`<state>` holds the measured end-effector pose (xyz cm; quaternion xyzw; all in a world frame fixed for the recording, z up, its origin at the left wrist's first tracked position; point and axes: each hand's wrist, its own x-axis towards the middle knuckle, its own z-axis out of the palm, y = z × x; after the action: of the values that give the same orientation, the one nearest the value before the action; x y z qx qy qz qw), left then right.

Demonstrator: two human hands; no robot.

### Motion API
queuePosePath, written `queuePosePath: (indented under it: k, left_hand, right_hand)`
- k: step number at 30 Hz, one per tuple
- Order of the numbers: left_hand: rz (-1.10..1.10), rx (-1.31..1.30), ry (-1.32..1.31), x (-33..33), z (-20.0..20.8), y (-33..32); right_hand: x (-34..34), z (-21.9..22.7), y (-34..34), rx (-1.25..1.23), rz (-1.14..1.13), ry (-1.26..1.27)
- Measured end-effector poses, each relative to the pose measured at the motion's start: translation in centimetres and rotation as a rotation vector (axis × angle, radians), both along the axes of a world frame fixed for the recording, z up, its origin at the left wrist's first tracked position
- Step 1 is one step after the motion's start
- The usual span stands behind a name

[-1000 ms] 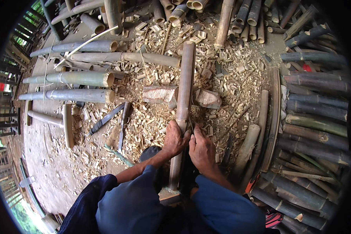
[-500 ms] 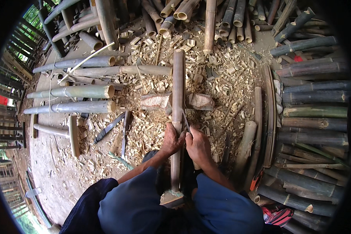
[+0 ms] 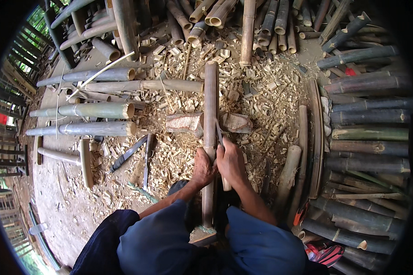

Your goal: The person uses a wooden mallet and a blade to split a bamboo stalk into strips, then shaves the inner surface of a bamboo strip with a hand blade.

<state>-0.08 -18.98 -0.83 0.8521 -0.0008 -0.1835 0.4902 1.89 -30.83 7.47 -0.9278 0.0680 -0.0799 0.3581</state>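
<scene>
A brown bamboo pole (image 3: 210,98) runs lengthwise in front of me, its near end between my knees. It lies across a notched wooden block (image 3: 235,123) on the ground. My left hand (image 3: 203,168) is wrapped round the pole just below a node. Beside it, my right hand (image 3: 231,161) grips a knife (image 3: 219,133); the narrow blade points away from me along the pole's right side. The pale end of its handle shows below that hand. My thumbs are close together, and I cannot tell if the blade's edge touches the bamboo.
Wood chips (image 3: 266,98) litter the ground all round. Left of me lie a dark-handled machete (image 3: 129,152), another knife (image 3: 147,160) and several cut bamboo poles (image 3: 85,110). Stacked bamboo (image 3: 371,133) lines the right side. Another blade (image 3: 266,176) rests near my right forearm.
My right hand and the knife have moved slightly up and left, closer to the pole, and more of the handle's end shows. My left hand keeps its hold on the pole.
</scene>
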Motion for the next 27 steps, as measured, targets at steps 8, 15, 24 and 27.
queuePosePath:
  k: [8,15,24,27]
  left_hand:
    - [0.0,0.024,-0.103,0.0,-0.5,0.6]
    - [0.002,0.007,-0.055,-0.2,0.7,0.7]
    - [-0.018,-0.011,-0.007,-0.1,0.8,0.5]
    - [-0.003,-0.076,-0.02,0.2,0.0,1.2]
  right_hand:
    - [5.5,4.4,-0.4,0.112,-0.001,0.26]
    - [7.4,3.7,-0.4,0.047,-0.013,0.229]
    - [18.8,2.6,-1.8,0.094,-0.044,0.22]
    - [20.4,5.1,-2.0,0.21,-0.003,0.374]
